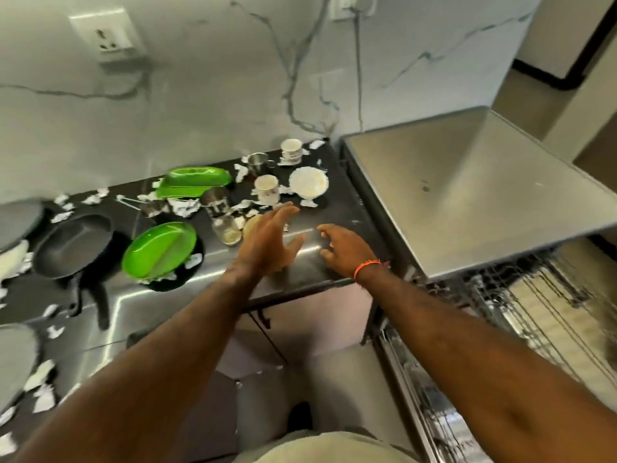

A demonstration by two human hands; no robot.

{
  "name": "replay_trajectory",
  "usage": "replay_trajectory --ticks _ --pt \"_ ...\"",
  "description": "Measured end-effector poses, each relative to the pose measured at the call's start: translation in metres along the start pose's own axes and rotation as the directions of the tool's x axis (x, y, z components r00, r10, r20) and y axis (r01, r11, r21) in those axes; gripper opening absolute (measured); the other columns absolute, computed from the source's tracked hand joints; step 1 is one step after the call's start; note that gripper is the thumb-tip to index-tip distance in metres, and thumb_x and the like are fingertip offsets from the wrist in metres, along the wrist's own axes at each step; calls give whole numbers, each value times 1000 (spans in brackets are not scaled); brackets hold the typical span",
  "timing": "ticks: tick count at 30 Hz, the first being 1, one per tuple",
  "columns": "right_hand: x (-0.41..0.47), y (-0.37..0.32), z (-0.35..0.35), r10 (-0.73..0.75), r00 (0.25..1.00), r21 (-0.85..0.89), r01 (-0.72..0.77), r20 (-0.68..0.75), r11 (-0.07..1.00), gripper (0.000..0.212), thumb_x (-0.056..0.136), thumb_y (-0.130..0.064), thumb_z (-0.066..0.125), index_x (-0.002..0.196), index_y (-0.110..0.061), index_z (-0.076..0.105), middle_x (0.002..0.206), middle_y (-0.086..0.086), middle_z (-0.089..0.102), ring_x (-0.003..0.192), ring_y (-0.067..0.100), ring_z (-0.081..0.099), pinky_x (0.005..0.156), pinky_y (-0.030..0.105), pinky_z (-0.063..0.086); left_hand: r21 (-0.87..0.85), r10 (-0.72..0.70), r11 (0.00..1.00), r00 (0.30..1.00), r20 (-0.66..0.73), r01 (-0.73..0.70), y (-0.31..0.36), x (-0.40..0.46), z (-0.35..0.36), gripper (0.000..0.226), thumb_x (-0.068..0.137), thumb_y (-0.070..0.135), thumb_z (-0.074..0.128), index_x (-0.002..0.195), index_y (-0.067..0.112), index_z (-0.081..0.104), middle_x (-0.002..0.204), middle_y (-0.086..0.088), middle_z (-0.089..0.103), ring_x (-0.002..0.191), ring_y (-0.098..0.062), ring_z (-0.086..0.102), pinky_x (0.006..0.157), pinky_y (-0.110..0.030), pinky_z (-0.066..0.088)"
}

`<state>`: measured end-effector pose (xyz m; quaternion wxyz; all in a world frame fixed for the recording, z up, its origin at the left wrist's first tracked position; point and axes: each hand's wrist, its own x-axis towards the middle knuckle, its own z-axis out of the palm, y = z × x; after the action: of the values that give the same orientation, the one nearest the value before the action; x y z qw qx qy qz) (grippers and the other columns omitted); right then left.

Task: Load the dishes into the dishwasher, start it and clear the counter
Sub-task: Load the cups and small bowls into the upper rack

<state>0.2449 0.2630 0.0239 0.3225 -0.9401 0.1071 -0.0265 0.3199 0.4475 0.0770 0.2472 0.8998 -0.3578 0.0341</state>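
Observation:
My left hand hovers over the dark counter with straight fingers, holding nothing, just in front of a glass and a floral cup. My right hand hangs beside it with loosely curled fingers, empty. Dishes lie scattered behind: a white bowl, a second floral cup, two steel cups, two green plates and a black pan. The dishwasher stands at the right, its wire rack pulled out.
Torn white paper scraps litter the counter among the dishes. A grey plate lies at the far left edge. A wall socket sits on the marble backsplash. Below the counter edge is the floor.

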Motion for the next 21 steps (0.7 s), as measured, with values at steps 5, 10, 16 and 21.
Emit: replay_trajectory --ticks 5,10,16,21 --pt "39 -49 40 -22 995 56 17 94 998 78 78 -26 80 147 -19 44 146 5 53 130 23 52 111 35 40 -27 -113 993 993 -15 113 -66 -11 -25 78 77 30 85 142 11 47 142 -11 56 128 -30 53 105 -34 39" --pt "66 -60 70 27 995 137 -41 98 990 83 68 -36 85 140 -30 43 137 1 57 125 22 54 104 42 47 -157 -140 974 979 146 162 -102 -5 -21 89 74 28 90 146 7 42 137 -12 58 124 -27 57 107 -38 46" --pt "69 -57 76 62 996 184 -72 58 980 87 70 -33 86 144 -30 41 140 0 56 126 19 52 107 39 45 -252 -143 950 976 166 183 -116 11 0 91 63 37 93 140 16 50 123 0 68 107 -15 65 95 -37 55" --pt "46 -41 58 102 995 258 -105 25 960 91 69 -32 89 145 -28 40 140 0 56 125 19 54 108 42 45 -323 -116 929 972 206 179 -93 22 3 86 62 42 92 136 19 55 121 7 67 106 -6 63 92 -26 55"
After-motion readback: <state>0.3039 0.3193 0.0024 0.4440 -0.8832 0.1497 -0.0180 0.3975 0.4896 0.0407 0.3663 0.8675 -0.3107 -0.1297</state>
